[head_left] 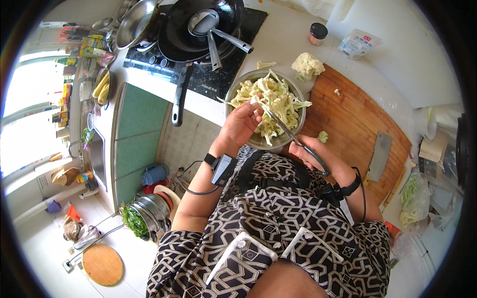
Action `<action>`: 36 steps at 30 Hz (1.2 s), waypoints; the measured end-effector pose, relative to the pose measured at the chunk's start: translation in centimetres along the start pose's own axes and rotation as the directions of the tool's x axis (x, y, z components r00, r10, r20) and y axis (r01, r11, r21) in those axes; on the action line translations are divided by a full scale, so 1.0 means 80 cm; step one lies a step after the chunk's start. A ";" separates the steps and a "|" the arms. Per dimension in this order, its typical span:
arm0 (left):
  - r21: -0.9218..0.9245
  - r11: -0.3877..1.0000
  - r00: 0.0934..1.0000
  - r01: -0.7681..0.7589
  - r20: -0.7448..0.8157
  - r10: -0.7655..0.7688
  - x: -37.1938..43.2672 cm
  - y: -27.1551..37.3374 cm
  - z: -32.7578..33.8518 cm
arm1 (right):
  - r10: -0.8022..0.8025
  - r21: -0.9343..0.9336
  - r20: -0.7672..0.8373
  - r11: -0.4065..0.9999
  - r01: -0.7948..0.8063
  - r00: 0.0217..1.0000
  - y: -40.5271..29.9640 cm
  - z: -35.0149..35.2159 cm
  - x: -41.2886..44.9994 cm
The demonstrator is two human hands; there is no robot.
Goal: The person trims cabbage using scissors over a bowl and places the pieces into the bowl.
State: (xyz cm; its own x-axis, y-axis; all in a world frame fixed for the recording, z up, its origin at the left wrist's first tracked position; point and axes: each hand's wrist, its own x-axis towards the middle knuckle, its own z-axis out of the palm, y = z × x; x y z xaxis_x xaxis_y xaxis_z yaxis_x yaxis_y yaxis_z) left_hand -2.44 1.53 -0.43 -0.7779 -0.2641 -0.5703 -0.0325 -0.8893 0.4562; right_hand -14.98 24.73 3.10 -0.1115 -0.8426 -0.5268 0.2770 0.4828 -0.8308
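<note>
My left hand [240,121] pinches a small cauliflower floret [256,100] over the near left part of a steel bowl [233,85]. Cut cauliflower pieces [279,95] fill that bowl, some stems poking past its rim. In my right hand [311,149] is a pair of kitchen scissors [286,130] with dark handles, the blades reaching to the floret at my left fingertips. Whether the blades touch the floret is too small to tell. A larger cauliflower chunk [308,66] sits beyond the bowl, at the far corner of a wooden cutting board [346,108].
A cleaver [381,156] lies on the board's right side, near a small floret [322,136]. Left of the bowl, a black wok [175,41] holding two steel ladles [208,28] stands on the gas stove [253,22], its handle jutting toward me. A dark-lidded jar [318,33] and a pouch [359,44] stand behind.
</note>
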 end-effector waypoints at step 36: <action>0.041 0.999 0.997 -0.035 -0.074 0.038 -0.004 -0.008 0.011 | 0.029 -0.087 -0.033 0.996 -0.032 0.999 -0.012 0.008 0.001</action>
State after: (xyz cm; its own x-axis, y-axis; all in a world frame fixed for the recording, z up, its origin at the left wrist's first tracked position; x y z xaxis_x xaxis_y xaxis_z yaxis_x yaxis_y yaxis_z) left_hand -2.69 2.48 0.07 -0.7303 -0.3248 -0.6010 -0.0307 -0.8633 0.5038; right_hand -14.67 24.06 3.93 -0.1352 -0.8196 -0.5567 0.1967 0.5285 -0.8258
